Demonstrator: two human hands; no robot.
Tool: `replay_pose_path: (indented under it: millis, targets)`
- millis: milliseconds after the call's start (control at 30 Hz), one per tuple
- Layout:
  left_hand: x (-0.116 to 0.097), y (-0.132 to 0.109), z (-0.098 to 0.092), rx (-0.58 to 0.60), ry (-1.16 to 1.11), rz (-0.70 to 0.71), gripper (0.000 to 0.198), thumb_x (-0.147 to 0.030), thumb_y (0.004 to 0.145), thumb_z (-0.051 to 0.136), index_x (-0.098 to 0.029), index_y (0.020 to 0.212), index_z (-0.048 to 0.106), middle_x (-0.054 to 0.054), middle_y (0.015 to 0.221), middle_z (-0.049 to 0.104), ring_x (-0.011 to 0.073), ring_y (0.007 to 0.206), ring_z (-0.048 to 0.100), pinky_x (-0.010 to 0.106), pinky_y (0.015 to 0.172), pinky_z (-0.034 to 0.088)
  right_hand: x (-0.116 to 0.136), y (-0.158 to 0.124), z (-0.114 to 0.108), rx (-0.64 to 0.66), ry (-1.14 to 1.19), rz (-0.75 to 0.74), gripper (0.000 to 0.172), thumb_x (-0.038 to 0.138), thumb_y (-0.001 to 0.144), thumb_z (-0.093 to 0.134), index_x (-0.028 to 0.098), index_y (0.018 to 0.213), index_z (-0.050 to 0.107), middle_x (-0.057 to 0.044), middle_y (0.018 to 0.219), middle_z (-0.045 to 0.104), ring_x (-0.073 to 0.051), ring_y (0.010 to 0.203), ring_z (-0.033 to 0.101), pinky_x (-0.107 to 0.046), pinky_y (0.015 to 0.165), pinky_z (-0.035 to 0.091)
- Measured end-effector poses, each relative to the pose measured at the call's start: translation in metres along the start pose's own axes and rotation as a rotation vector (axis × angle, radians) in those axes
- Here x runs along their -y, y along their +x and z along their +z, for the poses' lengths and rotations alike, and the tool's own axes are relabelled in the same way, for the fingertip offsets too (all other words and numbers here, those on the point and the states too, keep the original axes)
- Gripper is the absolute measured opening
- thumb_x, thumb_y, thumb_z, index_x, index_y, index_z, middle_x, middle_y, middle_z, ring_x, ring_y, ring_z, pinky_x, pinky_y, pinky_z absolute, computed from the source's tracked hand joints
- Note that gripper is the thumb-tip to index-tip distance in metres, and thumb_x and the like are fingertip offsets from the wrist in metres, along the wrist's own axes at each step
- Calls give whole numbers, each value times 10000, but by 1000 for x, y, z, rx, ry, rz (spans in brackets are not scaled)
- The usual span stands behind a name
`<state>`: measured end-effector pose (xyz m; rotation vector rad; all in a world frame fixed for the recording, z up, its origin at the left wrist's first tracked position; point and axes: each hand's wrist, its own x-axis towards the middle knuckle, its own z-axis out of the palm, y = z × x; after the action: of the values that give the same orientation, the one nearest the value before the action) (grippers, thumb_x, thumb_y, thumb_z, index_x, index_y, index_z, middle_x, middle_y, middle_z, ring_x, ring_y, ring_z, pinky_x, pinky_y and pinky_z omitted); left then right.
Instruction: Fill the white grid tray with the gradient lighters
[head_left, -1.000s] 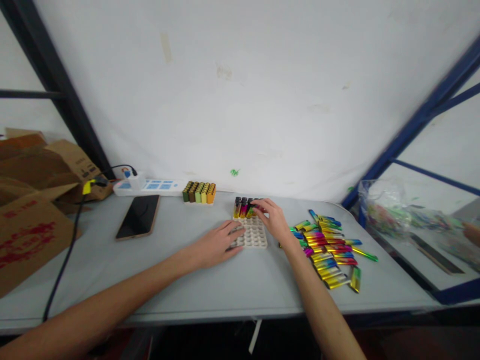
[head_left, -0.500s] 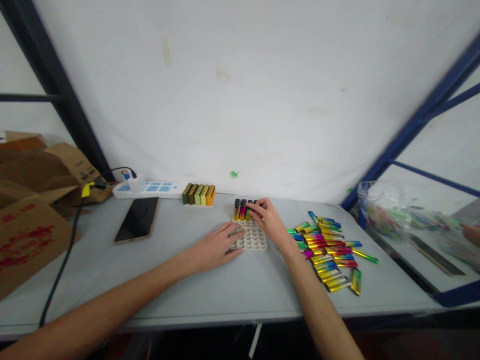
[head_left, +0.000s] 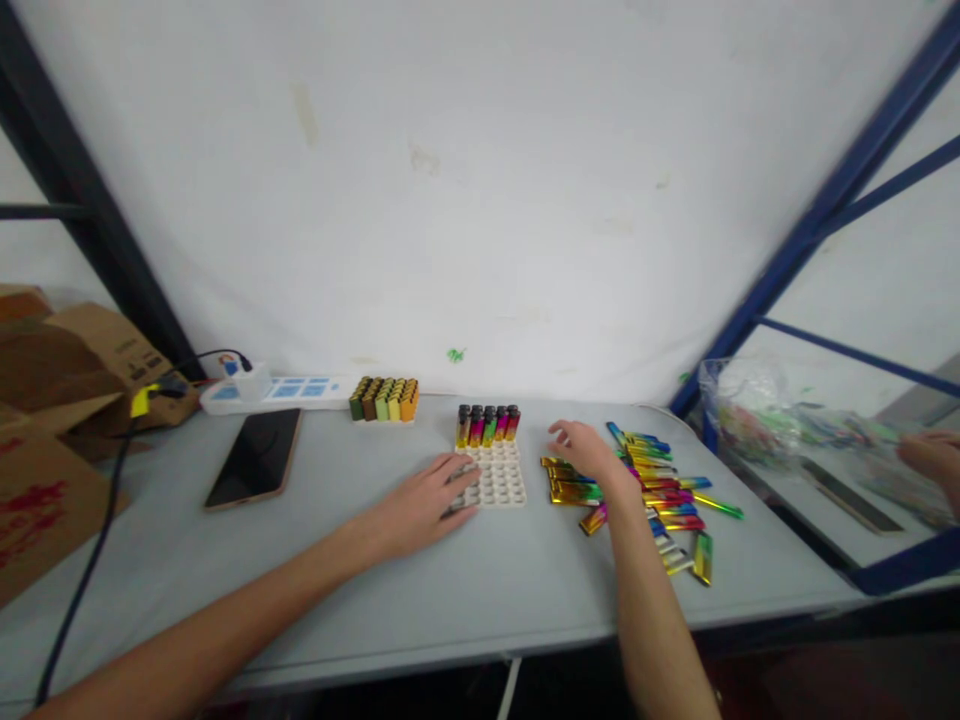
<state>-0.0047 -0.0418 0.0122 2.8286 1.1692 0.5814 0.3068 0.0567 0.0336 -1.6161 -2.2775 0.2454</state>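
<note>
A white tray with round holes [head_left: 501,484] lies on the grey table [head_left: 315,560]. A row of colourful lighters [head_left: 487,425] stands upright along its far edge. My left hand [head_left: 424,497] rests flat and open on the tray's left side. Hovering over a pile of loose rainbow-coloured lighters [head_left: 660,490] to the right of the tray is my right hand [head_left: 589,453], fingers apart and nothing visible in them.
A block of green, yellow and orange lighters [head_left: 384,399] stands further back, by a white power strip [head_left: 262,391]. A phone [head_left: 255,457] lies at left, near cardboard boxes [head_left: 52,400]. A plastic bag [head_left: 757,420] and another person's hand [head_left: 930,458] are at right.
My right hand left the row of upright lighters on the tray and moved right, over the loose pile. The left hand stayed on the tray. The camera shifted slightly.
</note>
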Motion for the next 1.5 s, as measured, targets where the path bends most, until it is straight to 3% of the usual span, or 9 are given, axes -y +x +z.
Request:
replay_pose_path:
  millis: [67, 167, 433, 633, 833, 1033, 1333, 1500]
  targets:
    - [0, 0, 0, 7, 3, 0, 429, -375, 1013, 517, -198, 1404, 528, 137, 1435, 511, 291, 1356, 458, 465, 1146, 422, -9, -5, -4, 87, -44, 64, 259, 237, 885, 681, 122, 1116, 698, -114, 995, 733, -207, 913, 677, -313, 868, 500]
    - [1, -1, 1, -2, -1, 4, 421, -375, 1015, 513, -205, 1399, 536, 133, 1434, 512, 291, 1357, 454, 468, 1146, 423, -14, -9, -10, 97, -21, 55, 275, 247, 866, 703, 134, 1117, 700, -115, 1057, 733, -205, 949, 681, -302, 864, 503]
    - [3, 0, 3, -5, -6, 1, 434, -388, 1016, 509, -201, 1407, 533, 141, 1434, 514, 298, 1360, 451, 480, 1140, 430, -4, -8, -9, 213, 1, 129, 218, 125, 786, 733, 154, 1001, 737, -79, 1007, 758, -196, 889, 694, -268, 777, 497]
    - [2, 0, 2, 7, -9, -3, 438, -391, 1017, 502, -193, 1407, 529, 146, 1428, 516, 294, 1350, 462, 479, 1136, 435, 3, -2, 1, 72, -64, -9, 191, 147, 845, 688, 150, 1034, 715, -100, 1037, 732, -209, 965, 662, -300, 866, 484]
    - [1, 0, 1, -18, -13, 9, 422, -368, 1003, 536, -208, 1394, 539, 126, 1426, 528, 284, 1350, 467, 456, 1144, 426, 10, 1, -2, -95, 184, -194, 185, 186, 831, 708, 194, 1016, 707, -63, 1017, 716, -192, 938, 653, -321, 871, 510]
    - [-1, 1, 1, -13, -3, -1, 433, -363, 995, 556, -203, 1397, 533, 126, 1427, 525, 282, 1355, 463, 446, 1151, 414, 32, 8, 13, -113, 487, -265, 286, 264, 839, 684, 195, 1115, 659, -23, 876, 685, -146, 737, 635, -285, 721, 559]
    - [1, 0, 3, -23, -10, 11, 425, -386, 1008, 528, -209, 1394, 531, 126, 1425, 521, 281, 1359, 452, 444, 1150, 411, 58, 8, 25, -226, 525, -360, 375, 251, 881, 616, 227, 1251, 559, -39, 1014, 693, -139, 803, 656, -286, 763, 576]
    - [1, 0, 4, -32, -16, 10, 427, -379, 1004, 536, -216, 1398, 527, 121, 1418, 525, 277, 1351, 460, 441, 1147, 413, 60, 7, 24, -268, 488, -366, 274, 292, 913, 611, 206, 1173, 623, -46, 948, 714, -156, 790, 677, -305, 777, 584]
